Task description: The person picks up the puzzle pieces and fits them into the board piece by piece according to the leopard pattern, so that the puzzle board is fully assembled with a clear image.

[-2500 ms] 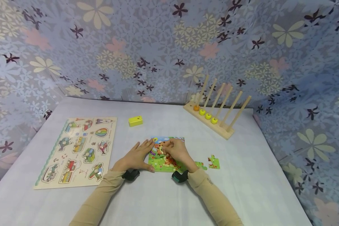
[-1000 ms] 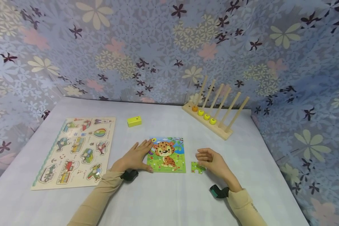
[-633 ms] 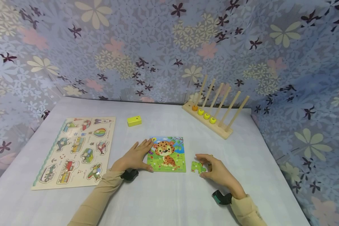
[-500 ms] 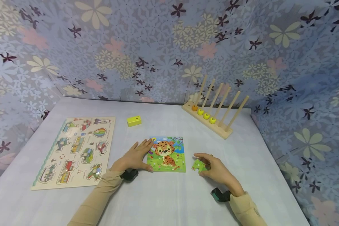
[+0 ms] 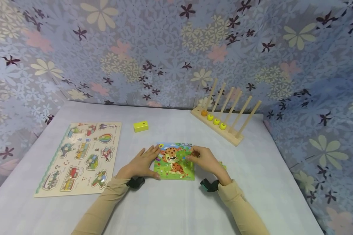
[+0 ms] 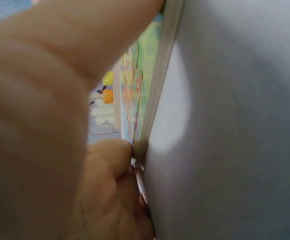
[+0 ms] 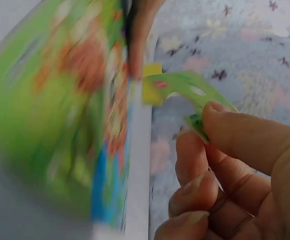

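A square leopard jigsaw puzzle (image 5: 164,171) lies flat on the white table. My left hand (image 5: 142,164) rests along its left edge with fingers and thumb spread; in the left wrist view the fingers (image 6: 107,160) touch the puzzle's edge. Above the puzzle's right half, my right hand (image 5: 205,160) pinches a green jigsaw piece (image 5: 182,154) between thumb and fingers. The right wrist view shows that piece (image 7: 190,85) held raised and tilted, apart from the blurred puzzle (image 7: 40,115). Another green piece (image 5: 223,165) is partly hidden behind the right hand.
Left of the hands lies a wooden vehicle peg puzzle (image 5: 63,166). A yellow block (image 5: 141,126) sits behind the left hand. At the back right stands a wooden peg rack (image 5: 236,141) with several small beads. A flowered cloth (image 5: 164,58) hangs behind the table.
My right hand reached to the right of the puzzle, took hold of a green jigsaw piece, and carried it left over the leopard picture. The left hand has stayed at the puzzle's left edge.
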`<state>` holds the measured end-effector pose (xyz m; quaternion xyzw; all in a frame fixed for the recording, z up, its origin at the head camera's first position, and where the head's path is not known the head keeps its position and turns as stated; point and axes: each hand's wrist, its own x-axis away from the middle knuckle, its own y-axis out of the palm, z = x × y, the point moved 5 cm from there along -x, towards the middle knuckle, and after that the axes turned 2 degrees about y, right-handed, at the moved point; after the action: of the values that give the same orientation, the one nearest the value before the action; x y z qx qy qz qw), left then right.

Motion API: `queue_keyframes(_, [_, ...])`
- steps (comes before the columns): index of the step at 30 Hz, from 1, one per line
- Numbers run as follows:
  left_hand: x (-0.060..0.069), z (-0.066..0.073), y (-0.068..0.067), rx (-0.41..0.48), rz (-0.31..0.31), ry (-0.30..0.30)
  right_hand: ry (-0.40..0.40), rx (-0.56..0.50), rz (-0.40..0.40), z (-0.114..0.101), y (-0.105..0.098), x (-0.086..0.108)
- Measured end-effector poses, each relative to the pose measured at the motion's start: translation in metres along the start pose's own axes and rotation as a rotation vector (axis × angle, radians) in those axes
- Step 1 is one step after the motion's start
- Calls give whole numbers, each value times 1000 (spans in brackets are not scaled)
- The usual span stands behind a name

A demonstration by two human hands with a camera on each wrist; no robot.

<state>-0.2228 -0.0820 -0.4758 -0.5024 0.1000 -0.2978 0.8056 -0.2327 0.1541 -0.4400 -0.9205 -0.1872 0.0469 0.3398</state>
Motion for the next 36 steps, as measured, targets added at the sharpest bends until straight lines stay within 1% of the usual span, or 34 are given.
queue_keyframes(4, [0,2,-1,22,-1,7,-56,-31,-68,-17,19,-12])
queue_keyframes(7, [0,2,-1,20,-2,6,-81,-26,-109,-25,35,-16])
queue_keyframes(11, [0,2,-3,13,6,8,-91,-43,-141,-30,53,-18])
queue_keyframes(14, [-1,1,-4,16,5,7,-102,-53,-143,-31,64,-17])
queue_keyframes(17, [-1,0,-3,13,-5,1,-116,-46,-125,-32,71,-17])
queue_keyframes(21, [0,0,-2,14,-10,-6,-140,21,-56,-32,76,-17])
queue_keyframes(25, [1,1,-2,21,-12,-9,-148,96,10,-32,77,-16])
queue_keyframes(27, [1,2,-2,22,-12,-8,-146,117,36,-32,77,-16])
queue_keyframes(32, [2,2,-3,17,-14,-9,-137,156,83,-31,79,-15])
queue_keyframes(36, [2,2,-3,20,-15,-8,-126,166,96,-31,80,-15])
